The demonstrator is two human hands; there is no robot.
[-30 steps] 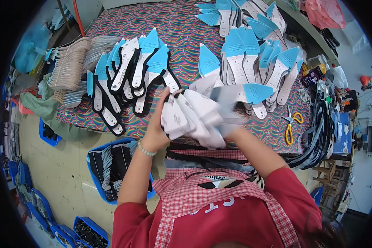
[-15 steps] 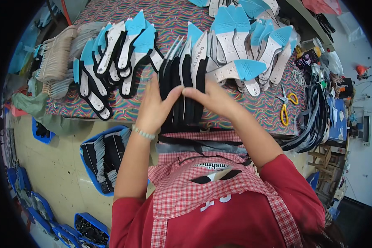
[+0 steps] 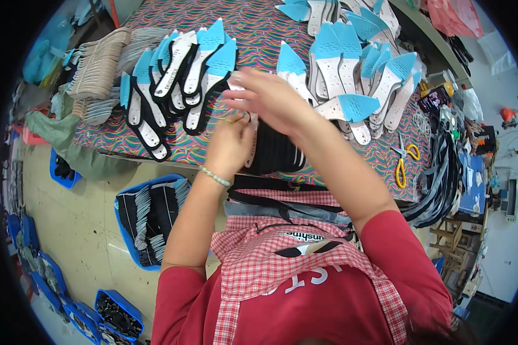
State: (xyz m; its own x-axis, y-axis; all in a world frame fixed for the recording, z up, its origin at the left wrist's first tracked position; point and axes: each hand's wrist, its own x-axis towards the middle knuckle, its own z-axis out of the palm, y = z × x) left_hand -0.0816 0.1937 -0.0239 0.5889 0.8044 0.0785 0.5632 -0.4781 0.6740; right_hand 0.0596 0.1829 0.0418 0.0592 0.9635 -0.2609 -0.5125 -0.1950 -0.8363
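At the table's near edge, a stack of black padded pieces [image 3: 275, 150] lies partly under my hands. My left hand [image 3: 230, 141] is closed at the stack's left side, its fingers bent around a narrow white-faced, black-edged piece [image 3: 251, 141]. Above the stack, my right hand [image 3: 273, 103] reaches leftward with its fingers stretched out, slightly blurred, and nothing shows in it. To the left lies a group of black-edged white pieces with blue tips [image 3: 193, 72]. On the right, a pile of white pieces with blue tips [image 3: 334, 57] has no black edging.
Yellow-handled scissors [image 3: 406, 161] lie on the patterned tablecloth [image 3: 374, 167] at the right. Beyond them hang dark straps [image 3: 434, 167]. Bundled beige pieces [image 3: 98, 63] sit at the far left. A blue bin of black pieces [image 3: 147, 215] stands on the floor.
My hands have come apart from their two-sided hold on the upright stack. The stack now lies lower, and my right hand has lifted up and left over it.
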